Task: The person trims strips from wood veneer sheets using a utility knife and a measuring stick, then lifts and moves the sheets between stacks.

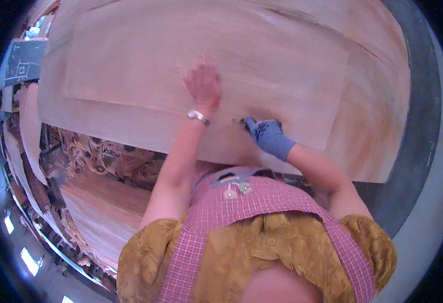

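Note:
A thin, pale wood veneer sheet point(130, 60) lies flat across the large stack of veneer point(373, 111) in front of me. My left hand point(203, 86) is bare, with a silver band at the wrist. It rests palm down on the sheet, fingers stretched away from me and somewhat blurred. To its right and nearer my body, my right hand point(269, 135) wears a blue-grey glove with dark fingertips. Its fingers are closed low over the sheet, near its front part. A small dark tip shows at the index finger, but what the hand holds is hidden.
On the left, torn veneer scraps point(100, 154) lie in a heap beside another stack of reddish sheets point(105, 202). Long loose strips point(32, 131) hang farther left. A dark green surface point(426, 101) borders the stack on the right, with grey floor point(428, 197) beyond.

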Demonstrator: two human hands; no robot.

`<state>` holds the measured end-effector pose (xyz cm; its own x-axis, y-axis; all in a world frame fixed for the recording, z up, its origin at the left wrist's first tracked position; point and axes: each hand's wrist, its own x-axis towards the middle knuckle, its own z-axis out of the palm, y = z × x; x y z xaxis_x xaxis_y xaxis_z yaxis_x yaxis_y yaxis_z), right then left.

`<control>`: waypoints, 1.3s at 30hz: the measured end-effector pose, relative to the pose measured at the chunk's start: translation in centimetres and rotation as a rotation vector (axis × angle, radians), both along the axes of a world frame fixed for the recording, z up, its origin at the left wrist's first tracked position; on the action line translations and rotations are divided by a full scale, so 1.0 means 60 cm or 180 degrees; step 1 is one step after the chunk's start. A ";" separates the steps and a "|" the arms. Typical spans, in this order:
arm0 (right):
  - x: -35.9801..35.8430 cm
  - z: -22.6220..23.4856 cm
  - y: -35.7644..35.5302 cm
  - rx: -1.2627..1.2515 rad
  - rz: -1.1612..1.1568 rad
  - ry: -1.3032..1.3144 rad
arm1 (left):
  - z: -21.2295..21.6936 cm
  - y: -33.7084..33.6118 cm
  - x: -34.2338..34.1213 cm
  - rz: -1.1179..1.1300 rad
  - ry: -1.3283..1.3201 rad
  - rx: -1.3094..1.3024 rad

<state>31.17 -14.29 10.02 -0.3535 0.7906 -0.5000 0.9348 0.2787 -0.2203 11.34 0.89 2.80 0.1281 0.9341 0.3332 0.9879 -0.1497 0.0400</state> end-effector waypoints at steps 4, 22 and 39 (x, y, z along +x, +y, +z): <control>0.152 -0.014 -0.039 0.0360 0.0222 0.0602 | -0.009 -0.037 0.044 -0.0183 -0.0561 -0.0228; 0.093 0.015 0.350 0.1504 0.0902 0.1125 | -0.004 -0.043 0.043 -0.0168 -0.0943 -0.0094; -0.155 -0.055 0.620 0.0787 0.2775 0.0071 | 0.072 0.168 -0.067 0.0203 -0.1548 -0.1558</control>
<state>21.86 22.93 6.70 -0.8847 0.3218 -0.3373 0.3663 0.9274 -0.0757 7.32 10.99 7.14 0.0106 0.9924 -0.1230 0.8469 0.0564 0.5288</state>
